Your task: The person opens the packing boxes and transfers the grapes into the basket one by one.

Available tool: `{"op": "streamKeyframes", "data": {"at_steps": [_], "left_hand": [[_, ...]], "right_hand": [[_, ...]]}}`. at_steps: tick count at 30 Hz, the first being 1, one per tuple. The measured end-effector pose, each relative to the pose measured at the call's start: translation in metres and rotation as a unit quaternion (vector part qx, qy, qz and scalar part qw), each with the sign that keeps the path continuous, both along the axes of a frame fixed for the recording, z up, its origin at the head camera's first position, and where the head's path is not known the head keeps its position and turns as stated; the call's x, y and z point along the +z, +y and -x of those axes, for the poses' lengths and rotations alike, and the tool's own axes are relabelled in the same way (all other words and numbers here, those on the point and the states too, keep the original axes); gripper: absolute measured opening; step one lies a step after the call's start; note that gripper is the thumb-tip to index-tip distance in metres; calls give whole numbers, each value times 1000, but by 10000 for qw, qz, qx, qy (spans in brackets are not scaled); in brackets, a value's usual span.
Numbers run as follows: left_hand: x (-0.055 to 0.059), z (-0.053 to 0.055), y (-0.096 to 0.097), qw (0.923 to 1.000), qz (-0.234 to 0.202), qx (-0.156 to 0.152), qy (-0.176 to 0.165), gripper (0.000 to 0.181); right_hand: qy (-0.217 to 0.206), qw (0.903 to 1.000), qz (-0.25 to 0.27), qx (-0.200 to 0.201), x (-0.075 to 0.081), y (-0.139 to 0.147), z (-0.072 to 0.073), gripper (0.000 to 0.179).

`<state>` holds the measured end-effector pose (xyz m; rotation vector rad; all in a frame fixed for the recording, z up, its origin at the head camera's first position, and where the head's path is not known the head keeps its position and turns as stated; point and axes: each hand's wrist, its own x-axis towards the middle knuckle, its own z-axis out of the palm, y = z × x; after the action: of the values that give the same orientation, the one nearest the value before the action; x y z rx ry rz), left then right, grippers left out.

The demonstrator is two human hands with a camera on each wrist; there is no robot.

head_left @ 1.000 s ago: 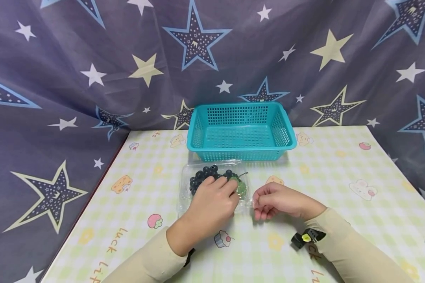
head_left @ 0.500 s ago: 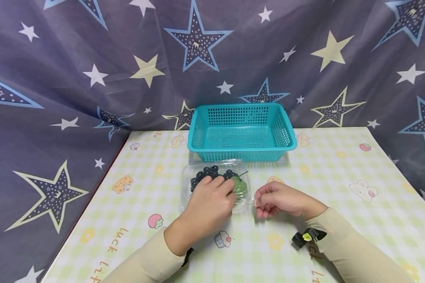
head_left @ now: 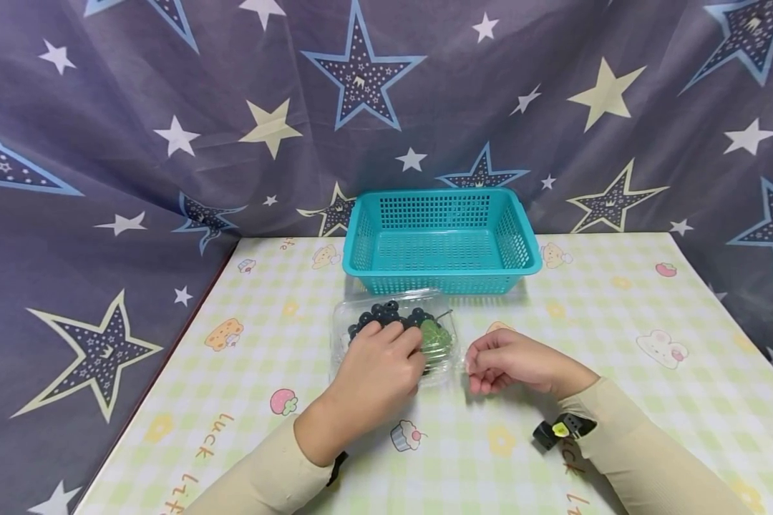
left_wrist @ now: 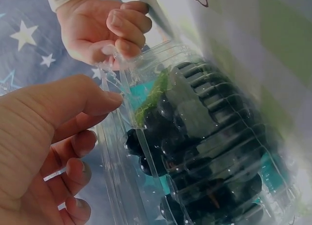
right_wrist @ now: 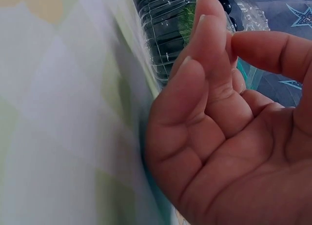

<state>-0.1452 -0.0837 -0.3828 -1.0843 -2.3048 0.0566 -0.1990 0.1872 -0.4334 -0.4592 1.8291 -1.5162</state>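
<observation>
A clear plastic clamshell box lies on the table with dark grapes and a green leaf-like piece inside. A thin stem pokes up near its right side. My left hand reaches across the box's front; in the left wrist view its thumb and curled fingers pinch the plastic rim. At the box's right front corner, my right hand pinches the plastic between thumb and index finger, its other fingers curled. The left hand hides part of the grapes in the head view.
Right behind the box stands a turquoise perforated basket. A checked, cartoon-printed cloth covers the table. A dark star-patterned curtain hangs at the back and sides.
My left hand has shifted slightly left along the box, showing more of the green piece. The right hand stays at the corner, nearly still.
</observation>
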Motion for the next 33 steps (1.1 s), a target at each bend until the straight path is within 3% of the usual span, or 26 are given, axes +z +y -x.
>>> {"op": "streamKeyframes", "data": {"at_steps": [7, 17, 33], "left_hand": [[0, -2, -5, 9999, 47, 12, -97, 13], [-1, -3, -12, 9997, 34, 34, 224, 10], [-3, -6, -25, 9998, 5, 134, 130, 7]], "right_hand": [[-20, 10000, -7, -6, 1, 0, 0, 15], [9, 10000, 1, 24, 0, 1, 1, 14], [45, 10000, 11, 52, 1, 1, 0, 16]]}}
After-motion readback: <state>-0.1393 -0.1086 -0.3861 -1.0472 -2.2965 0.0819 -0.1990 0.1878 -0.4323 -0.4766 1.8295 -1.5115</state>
